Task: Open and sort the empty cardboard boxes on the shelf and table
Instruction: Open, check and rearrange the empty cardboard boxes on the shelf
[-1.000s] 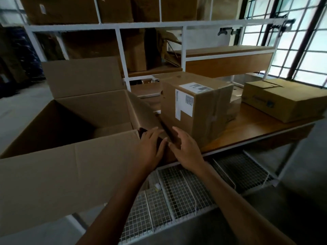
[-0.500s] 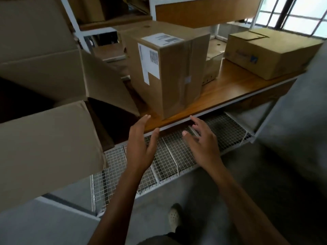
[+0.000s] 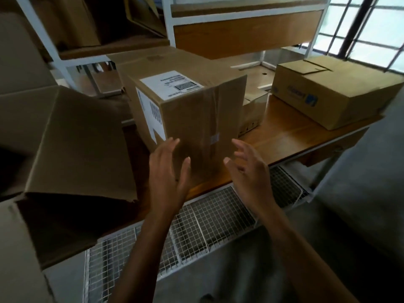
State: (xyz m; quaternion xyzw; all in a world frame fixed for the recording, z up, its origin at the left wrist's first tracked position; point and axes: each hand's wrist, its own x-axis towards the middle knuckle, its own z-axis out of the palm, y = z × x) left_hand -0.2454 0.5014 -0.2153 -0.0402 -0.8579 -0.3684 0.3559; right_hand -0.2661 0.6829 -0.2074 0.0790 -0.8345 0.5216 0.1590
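Large open carton (image 3: 83,149) at left, flaps splayed, interior dark. Wooden table (image 3: 290,132) carries a tall taped box (image 3: 196,119) near its front edge, white shipping label (image 3: 170,84) on top. Low flat box (image 3: 332,95) sits well apart, at right. Wire rack (image 3: 218,215) lies below the table.

Left hand (image 3: 168,171) and right hand (image 3: 249,171) both have fingers spread and grasp nothing. They flank the taped box's lower near face. Contact cannot be told.
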